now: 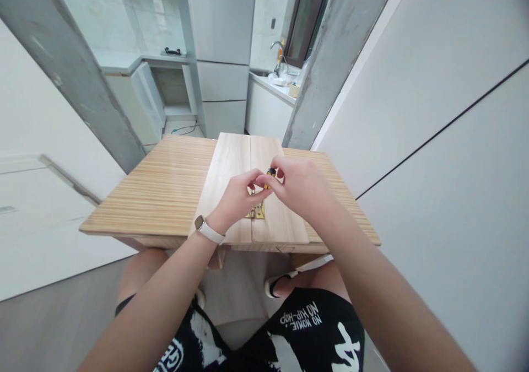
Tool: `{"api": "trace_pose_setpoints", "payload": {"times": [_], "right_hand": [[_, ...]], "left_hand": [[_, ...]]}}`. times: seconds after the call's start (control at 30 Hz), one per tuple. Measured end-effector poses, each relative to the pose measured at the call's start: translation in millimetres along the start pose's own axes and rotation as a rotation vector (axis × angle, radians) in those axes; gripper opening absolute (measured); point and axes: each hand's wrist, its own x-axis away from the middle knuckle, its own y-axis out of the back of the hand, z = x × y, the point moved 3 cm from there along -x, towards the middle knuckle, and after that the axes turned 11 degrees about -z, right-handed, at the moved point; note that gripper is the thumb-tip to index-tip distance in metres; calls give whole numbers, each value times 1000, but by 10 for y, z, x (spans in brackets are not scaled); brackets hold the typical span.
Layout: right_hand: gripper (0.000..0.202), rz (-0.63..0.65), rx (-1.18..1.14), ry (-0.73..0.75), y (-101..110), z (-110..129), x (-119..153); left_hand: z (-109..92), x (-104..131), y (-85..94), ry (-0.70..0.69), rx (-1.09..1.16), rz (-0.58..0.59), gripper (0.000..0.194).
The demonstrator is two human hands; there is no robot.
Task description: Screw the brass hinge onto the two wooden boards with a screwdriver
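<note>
My right hand [300, 182] is closed round a short screwdriver [270, 172] with a black and yellow handle, held tilted above the boards. Thumb and fingers of my left hand [243, 193] come together right beside the handle; what they pinch is mostly hidden. A small brass-coloured piece [252, 192] shows between those fingers. Below the hands, a brass metal plate [259, 212], perhaps a hinge or latch, lies across the seam of two pale boards [231, 165]. My fingers cover part of it, and the screwdriver's tip cannot be seen.
The boards rest lengthwise on a wood-grain table [165, 195], reaching its near edge. My legs are under and before that edge. White panels [446, 140] stand close on the right. Behind the table are a grey cabinet [223, 80] and a sink tap [278, 55].
</note>
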Motion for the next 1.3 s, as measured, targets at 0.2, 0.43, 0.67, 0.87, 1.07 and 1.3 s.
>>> {"api": "trace_pose_setpoints", "payload": {"times": [0.2, 0.43, 0.67, 0.87, 1.07, 1.3], "right_hand": [[16, 18, -35, 37, -62, 5, 9], [21, 90, -173, 117, -113, -38, -27], [27, 168, -301, 88, -29, -31, 14], [10, 11, -76, -3, -7, -13, 12], [19, 23, -134, 48, -66, -78, 19], [34, 154, -329, 112, -21, -52, 20]], "left_hand": [[83, 27, -50, 63, 56, -3, 14], [92, 55, -2, 67, 199, 151, 31], [104, 55, 5, 86, 113, 72, 15], [55, 51, -11, 68, -27, -36, 15], [52, 20, 0, 64, 45, 72, 23], [55, 31, 7, 51, 115, 163, 21]]}}
